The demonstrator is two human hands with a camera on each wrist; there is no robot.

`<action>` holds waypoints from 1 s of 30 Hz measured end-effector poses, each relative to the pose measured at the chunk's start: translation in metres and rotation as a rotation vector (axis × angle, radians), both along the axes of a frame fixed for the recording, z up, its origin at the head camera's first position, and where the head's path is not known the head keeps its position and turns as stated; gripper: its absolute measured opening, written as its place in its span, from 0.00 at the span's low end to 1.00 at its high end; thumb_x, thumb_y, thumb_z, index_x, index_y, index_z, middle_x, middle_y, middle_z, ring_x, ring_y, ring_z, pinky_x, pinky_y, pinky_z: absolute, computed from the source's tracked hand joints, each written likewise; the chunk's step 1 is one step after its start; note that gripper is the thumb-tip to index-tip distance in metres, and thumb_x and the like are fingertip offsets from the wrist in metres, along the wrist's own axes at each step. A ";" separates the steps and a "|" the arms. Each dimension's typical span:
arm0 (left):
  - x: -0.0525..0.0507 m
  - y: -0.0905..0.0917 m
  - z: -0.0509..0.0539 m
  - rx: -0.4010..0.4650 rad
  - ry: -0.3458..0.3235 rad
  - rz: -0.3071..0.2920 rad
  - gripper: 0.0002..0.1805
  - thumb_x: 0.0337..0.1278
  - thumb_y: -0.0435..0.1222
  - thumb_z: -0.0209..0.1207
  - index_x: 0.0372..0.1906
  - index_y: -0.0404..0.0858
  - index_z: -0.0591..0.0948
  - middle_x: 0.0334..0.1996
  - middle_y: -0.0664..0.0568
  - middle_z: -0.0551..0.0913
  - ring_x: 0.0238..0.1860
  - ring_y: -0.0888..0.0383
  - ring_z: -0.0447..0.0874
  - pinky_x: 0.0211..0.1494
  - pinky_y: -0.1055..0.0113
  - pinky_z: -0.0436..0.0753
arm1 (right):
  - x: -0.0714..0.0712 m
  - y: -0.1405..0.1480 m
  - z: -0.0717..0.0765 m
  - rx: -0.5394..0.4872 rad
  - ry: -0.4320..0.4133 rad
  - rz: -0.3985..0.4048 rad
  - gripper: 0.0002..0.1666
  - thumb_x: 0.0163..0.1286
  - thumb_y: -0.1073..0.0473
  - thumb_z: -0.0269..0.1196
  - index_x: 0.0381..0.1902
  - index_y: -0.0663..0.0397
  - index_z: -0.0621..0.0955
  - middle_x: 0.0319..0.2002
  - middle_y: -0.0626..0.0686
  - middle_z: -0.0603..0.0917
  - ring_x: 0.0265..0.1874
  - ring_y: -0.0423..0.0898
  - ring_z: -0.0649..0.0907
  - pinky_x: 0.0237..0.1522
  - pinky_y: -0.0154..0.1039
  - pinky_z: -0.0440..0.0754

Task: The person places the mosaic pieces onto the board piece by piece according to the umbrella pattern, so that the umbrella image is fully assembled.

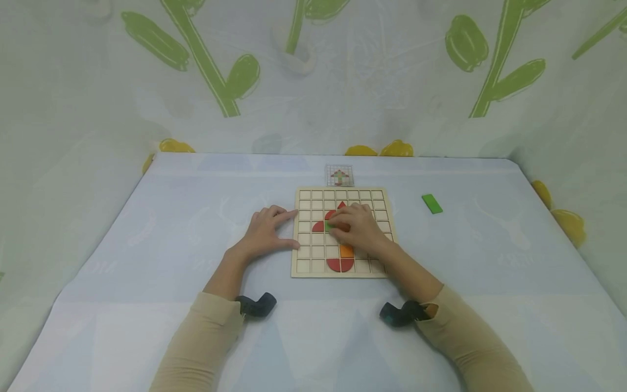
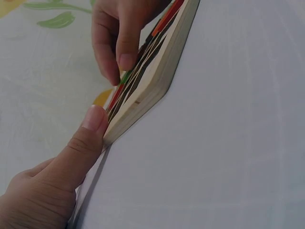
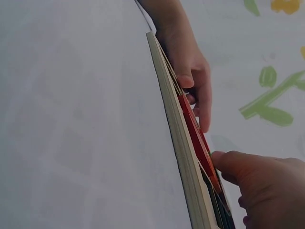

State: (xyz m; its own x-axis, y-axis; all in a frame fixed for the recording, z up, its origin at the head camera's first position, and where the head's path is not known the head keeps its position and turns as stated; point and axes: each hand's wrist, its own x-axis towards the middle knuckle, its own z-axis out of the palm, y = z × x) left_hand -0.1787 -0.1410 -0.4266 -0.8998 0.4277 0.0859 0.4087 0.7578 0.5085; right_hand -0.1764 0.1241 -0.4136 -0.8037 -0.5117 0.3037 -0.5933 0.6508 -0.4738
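Note:
A wooden grid board (image 1: pixel 301 266) lies on the table in the head view. My left hand (image 1: pixel 264 234) rests at its left edge, thumb and index finger spread and fairly straight against the rim. Over the middle of the board, my right hand (image 1: pixel 360 226) pinches a small green piece (image 1: pixel 328 225) at a grid cell; its fingertips partly cover the piece. Around it lie a rounded red piece (image 1: pixel 318 226), a red triangle (image 1: pixel 342 205) and an orange piece (image 1: pixel 346 251). Two red quarter-circles (image 1: pixel 340 265) sit side by side near the front edge.
Behind the board is a small picture card (image 1: pixel 339 176) showing a coloured figure on a grid. A green rectangular piece (image 1: pixel 432 203) lies on the table to the right. The pale cloth-covered table (image 1: pixel 147 245) is backed by a hanging with green plants.

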 end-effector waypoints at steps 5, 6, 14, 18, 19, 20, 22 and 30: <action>0.000 0.001 0.000 -0.001 0.001 -0.002 0.47 0.35 0.57 0.71 0.67 0.47 0.70 0.51 0.49 0.72 0.50 0.52 0.67 0.53 0.55 0.60 | 0.000 0.001 0.001 -0.022 -0.004 -0.019 0.11 0.58 0.55 0.68 0.40 0.49 0.87 0.46 0.51 0.85 0.44 0.50 0.76 0.50 0.49 0.63; 0.000 0.001 0.000 0.000 0.001 -0.002 0.47 0.35 0.57 0.71 0.67 0.47 0.70 0.51 0.49 0.72 0.50 0.52 0.67 0.53 0.55 0.60 | 0.000 0.002 0.001 -0.028 -0.007 -0.023 0.11 0.58 0.56 0.68 0.40 0.49 0.87 0.46 0.51 0.85 0.44 0.50 0.76 0.49 0.49 0.63; -0.001 -0.001 -0.003 -0.007 0.012 -0.001 0.47 0.35 0.58 0.71 0.67 0.47 0.70 0.51 0.49 0.72 0.49 0.52 0.67 0.53 0.56 0.60 | -0.002 0.007 -0.004 -0.050 0.009 -0.037 0.14 0.56 0.54 0.70 0.41 0.51 0.86 0.45 0.51 0.85 0.42 0.50 0.76 0.47 0.48 0.63; -0.002 -0.001 -0.004 -0.006 0.005 -0.003 0.47 0.35 0.58 0.71 0.67 0.48 0.70 0.50 0.50 0.72 0.49 0.52 0.67 0.52 0.56 0.60 | -0.003 0.011 -0.006 -0.062 0.033 -0.047 0.16 0.55 0.54 0.71 0.42 0.51 0.86 0.44 0.51 0.85 0.45 0.51 0.77 0.48 0.49 0.64; -0.002 -0.001 -0.004 -0.006 0.004 -0.003 0.47 0.35 0.58 0.71 0.67 0.47 0.70 0.50 0.50 0.72 0.49 0.52 0.67 0.52 0.56 0.60 | -0.002 0.011 -0.005 -0.070 0.041 -0.045 0.16 0.55 0.54 0.71 0.42 0.51 0.86 0.44 0.51 0.85 0.46 0.51 0.77 0.48 0.49 0.64; -0.002 -0.001 -0.004 -0.005 0.004 -0.002 0.47 0.35 0.58 0.71 0.67 0.47 0.70 0.50 0.50 0.72 0.49 0.52 0.67 0.52 0.56 0.60 | -0.002 0.012 -0.006 -0.075 0.046 -0.047 0.16 0.55 0.54 0.72 0.42 0.51 0.86 0.44 0.51 0.86 0.46 0.51 0.77 0.47 0.49 0.64; -0.002 -0.001 -0.003 -0.006 0.006 0.001 0.47 0.35 0.58 0.71 0.67 0.47 0.70 0.50 0.50 0.72 0.49 0.52 0.67 0.52 0.56 0.60 | -0.002 0.014 -0.006 -0.084 0.052 -0.048 0.17 0.54 0.54 0.72 0.42 0.51 0.86 0.44 0.51 0.85 0.46 0.51 0.77 0.47 0.49 0.63; 0.000 -0.001 -0.001 -0.012 0.009 0.001 0.47 0.35 0.58 0.71 0.67 0.47 0.70 0.50 0.49 0.72 0.49 0.52 0.67 0.52 0.56 0.61 | -0.001 0.023 -0.004 -0.111 0.056 -0.080 0.20 0.53 0.54 0.73 0.44 0.53 0.85 0.44 0.52 0.85 0.46 0.51 0.76 0.49 0.49 0.64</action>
State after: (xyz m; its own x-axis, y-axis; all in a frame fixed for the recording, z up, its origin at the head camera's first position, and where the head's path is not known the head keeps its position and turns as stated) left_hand -0.1788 -0.1420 -0.4273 -0.8995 0.4277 0.0894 0.4126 0.7641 0.4958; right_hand -0.1770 0.1467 -0.4178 -0.8205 -0.4076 0.4008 -0.5696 0.6422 -0.5129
